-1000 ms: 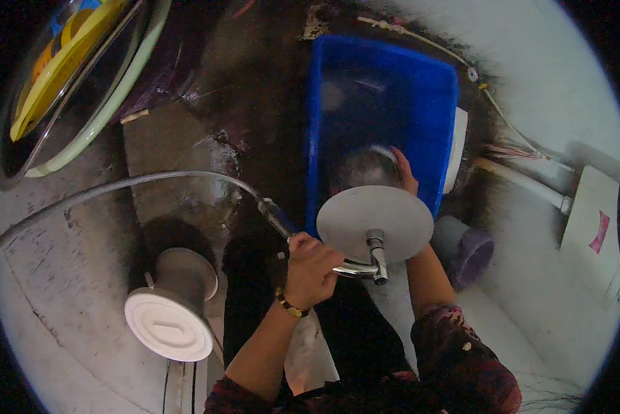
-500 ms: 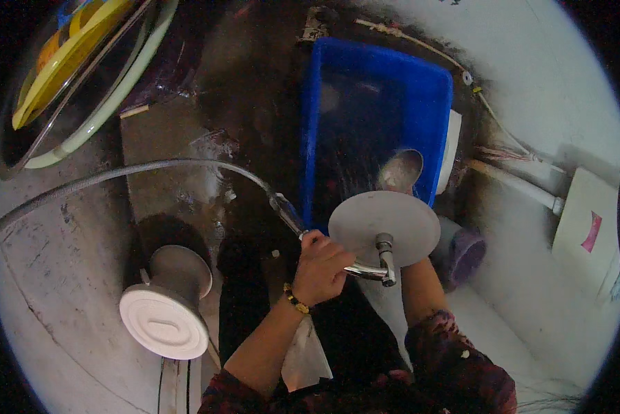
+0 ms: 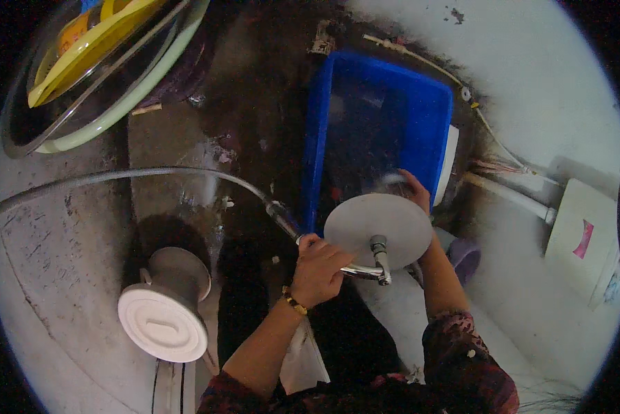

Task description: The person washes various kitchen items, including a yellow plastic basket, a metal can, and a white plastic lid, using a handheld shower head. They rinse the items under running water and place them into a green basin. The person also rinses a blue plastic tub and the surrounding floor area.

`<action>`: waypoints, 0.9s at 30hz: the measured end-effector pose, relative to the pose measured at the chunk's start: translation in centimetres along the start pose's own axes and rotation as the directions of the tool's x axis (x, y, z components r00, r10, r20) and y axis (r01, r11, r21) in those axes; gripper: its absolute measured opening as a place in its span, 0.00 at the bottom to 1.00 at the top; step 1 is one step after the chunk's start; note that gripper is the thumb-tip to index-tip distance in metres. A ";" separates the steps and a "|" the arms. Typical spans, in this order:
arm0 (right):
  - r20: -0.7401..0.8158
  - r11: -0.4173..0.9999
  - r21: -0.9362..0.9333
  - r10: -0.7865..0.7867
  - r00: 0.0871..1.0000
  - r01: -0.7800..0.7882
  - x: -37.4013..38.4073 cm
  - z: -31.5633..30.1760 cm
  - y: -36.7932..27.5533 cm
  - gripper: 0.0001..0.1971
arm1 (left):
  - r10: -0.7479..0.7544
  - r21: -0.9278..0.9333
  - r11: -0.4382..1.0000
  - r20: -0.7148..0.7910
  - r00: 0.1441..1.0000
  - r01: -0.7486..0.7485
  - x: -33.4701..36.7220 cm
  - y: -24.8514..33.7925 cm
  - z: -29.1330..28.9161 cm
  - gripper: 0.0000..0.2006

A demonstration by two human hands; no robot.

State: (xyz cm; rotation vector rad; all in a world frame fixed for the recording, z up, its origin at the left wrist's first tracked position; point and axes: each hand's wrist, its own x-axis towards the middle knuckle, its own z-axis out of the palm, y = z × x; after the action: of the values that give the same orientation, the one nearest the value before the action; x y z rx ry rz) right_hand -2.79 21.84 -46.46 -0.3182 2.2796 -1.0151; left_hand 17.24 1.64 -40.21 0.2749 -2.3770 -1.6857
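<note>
My left hand (image 3: 318, 269) is closed round the chrome handle of a shower head (image 3: 351, 228) with a wide, round grey disc. A grey hose (image 3: 186, 171) runs from the handle off to the left. Fine streaks like water spray show beyond the disc, over a blue plastic tub (image 3: 420, 138). Reaching round the disc's right side, my right hand (image 3: 418, 192) grips a small pale bowl (image 3: 391, 179), now blurred and seen nearly edge-on above the tub. The disc hides the right wrist and part of that hand.
A white-lidded pail (image 3: 163, 324) stands at the left. Yellow and pale green basins (image 3: 99, 127) lean at the upper left. A purple-rimmed container (image 3: 465, 261) is by the right wall, near a white pipe (image 3: 514, 196) and a pale box (image 3: 583, 241). The dark floor looks wet.
My right hand has come into sight beyond the disc, and the bowl has tipped from showing its round opening to nearly edge-on. The left hand keeps hold of the shower head, shifted slightly left.
</note>
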 end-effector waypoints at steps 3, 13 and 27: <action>0.137 0.839 0.424 0.312 0.940 -0.340 -1.6 -0.8 6.7 0.21 | -0.013 -0.016 1.000 0.048 0.999 0.014 0.1 0.2 -0.3 0.10; 0.490 0.157 0.809 0.351 0.798 -0.566 -1.7 -1.1 8.5 0.21 | 0.026 -0.078 0.997 0.085 0.996 -0.020 -1.2 -0.7 -0.6 0.12; 0.444 0.885 0.464 -0.185 0.877 -0.049 4.6 8.5 -36.0 0.09 | 0.033 0.054 0.998 0.171 0.985 -0.043 -2.7 -0.6 -1.5 0.15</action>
State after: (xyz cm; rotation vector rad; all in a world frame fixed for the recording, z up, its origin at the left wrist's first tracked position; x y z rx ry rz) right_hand -2.08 -9.56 -26.36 -0.3976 1.5334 -1.3137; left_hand 20.23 0.79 -40.47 0.0972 -2.5389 -1.6876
